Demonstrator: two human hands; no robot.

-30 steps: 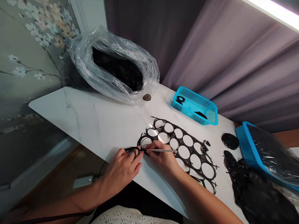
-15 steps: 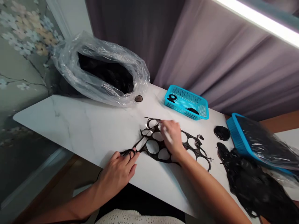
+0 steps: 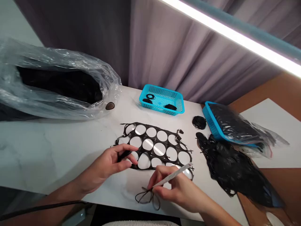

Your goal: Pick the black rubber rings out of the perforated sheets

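On the white table lies a thin black sheet with rows of round holes (image 3: 166, 149), its edges ragged with loose strips. My left hand (image 3: 107, 164) is over its left end. Its fingers are curled around something dark that is mostly hidden. At the near edge of the sheet, my right hand (image 3: 175, 188) holds a slim white pen-like tool (image 3: 172, 176) slanting up to the right. A small bundle of thin black loops (image 3: 144, 197) hangs from its fingertips.
Behind the sheet stands a blue basket (image 3: 162, 110) with a few black pieces. A big clear plastic bag (image 3: 77, 113) of black material is at left, a dark oval piece (image 3: 110, 106) beside it. At right are a black coil (image 3: 199, 122), a black heap (image 3: 232, 168) and another blue basket (image 3: 213, 121).
My right hand has moved from over the sheet to its near edge, and the black loops are now in it. My left hand has lifted off the table. The view has turned right.
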